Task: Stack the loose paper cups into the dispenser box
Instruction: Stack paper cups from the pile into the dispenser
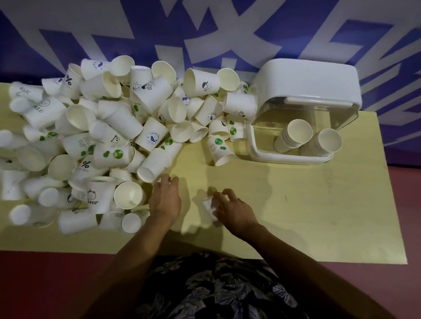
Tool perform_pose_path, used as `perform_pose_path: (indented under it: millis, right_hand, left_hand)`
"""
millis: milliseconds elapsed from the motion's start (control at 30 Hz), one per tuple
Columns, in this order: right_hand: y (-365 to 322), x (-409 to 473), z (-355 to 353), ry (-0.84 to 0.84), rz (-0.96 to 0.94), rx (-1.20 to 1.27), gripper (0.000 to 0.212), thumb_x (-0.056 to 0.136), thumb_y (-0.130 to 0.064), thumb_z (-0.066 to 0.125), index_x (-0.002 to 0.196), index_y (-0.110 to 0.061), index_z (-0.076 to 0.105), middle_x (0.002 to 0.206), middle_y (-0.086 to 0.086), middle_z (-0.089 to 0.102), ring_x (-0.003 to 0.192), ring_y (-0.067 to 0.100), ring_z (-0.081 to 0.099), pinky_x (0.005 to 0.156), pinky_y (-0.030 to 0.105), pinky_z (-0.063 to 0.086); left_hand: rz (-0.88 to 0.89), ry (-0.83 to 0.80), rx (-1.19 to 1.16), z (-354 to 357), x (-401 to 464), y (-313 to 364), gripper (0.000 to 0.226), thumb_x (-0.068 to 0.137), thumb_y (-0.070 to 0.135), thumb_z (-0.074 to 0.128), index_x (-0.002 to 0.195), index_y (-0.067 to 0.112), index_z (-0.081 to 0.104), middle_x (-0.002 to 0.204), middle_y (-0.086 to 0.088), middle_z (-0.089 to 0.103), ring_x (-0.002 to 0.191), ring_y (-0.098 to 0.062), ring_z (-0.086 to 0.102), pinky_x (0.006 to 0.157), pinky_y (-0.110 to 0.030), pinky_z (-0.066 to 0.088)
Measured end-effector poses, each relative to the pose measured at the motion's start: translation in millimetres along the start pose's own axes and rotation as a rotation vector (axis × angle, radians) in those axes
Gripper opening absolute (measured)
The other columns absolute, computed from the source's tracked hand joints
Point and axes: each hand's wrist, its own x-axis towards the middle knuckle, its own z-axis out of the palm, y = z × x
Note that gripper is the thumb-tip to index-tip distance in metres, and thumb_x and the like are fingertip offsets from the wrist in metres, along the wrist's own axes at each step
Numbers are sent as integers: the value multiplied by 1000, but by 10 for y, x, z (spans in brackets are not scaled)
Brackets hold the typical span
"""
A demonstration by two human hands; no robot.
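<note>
With loose paper cups (119, 130) heaped at frame left for reach, the left hand (166, 199) extends open-fingered toward them while the right hand (232, 211) grips one cup (208, 206) at centre, ready for the dispenser box (304, 99) at upper right.

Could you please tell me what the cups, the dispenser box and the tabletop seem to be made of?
The cups look like matte white paper with printed logos and rolled rims. The dispenser box appears to be plastic: a glossy white lid over clear walls that show two stacks inside. The tabletop is a smooth pale yellow sheet, perhaps laminate or painted board.
</note>
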Motion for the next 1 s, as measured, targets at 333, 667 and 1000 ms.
perform_pose_path:
  millis: [333, 667, 1000]
  right_hand:
    - [294, -131, -148, 237, 209, 144, 20, 93, -26, 55, 86, -13, 69, 89, 5, 61, 84, 26, 58, 66, 32, 46]
    - [668, -465, -772, 653, 276, 290, 8, 92, -17, 61, 91, -12, 68, 87, 5, 69, 76, 26, 61, 63, 34, 49]
    - [1335, -742, -1794, 1039, 277, 136, 15, 95, -9, 59, 106, -7, 69, 100, 12, 71, 90, 32, 61, 73, 26, 41]
  left_hand:
    - [163, -3, -154, -66, -6, 321, 24, 88, 11, 56, 105, 21, 69, 108, -3, 63, 100, -26, 60, 80, -34, 49]
    - [470, 243, -326, -295, -2, 1156, 14, 82, 13, 69, 95, 14, 73, 97, 1, 68, 100, -22, 52, 83, -36, 47]
    - [645, 368, -527, -664, 211, 2382, 12, 88, 12, 63, 96, 9, 72, 92, -2, 64, 85, -19, 58, 71, -32, 49]
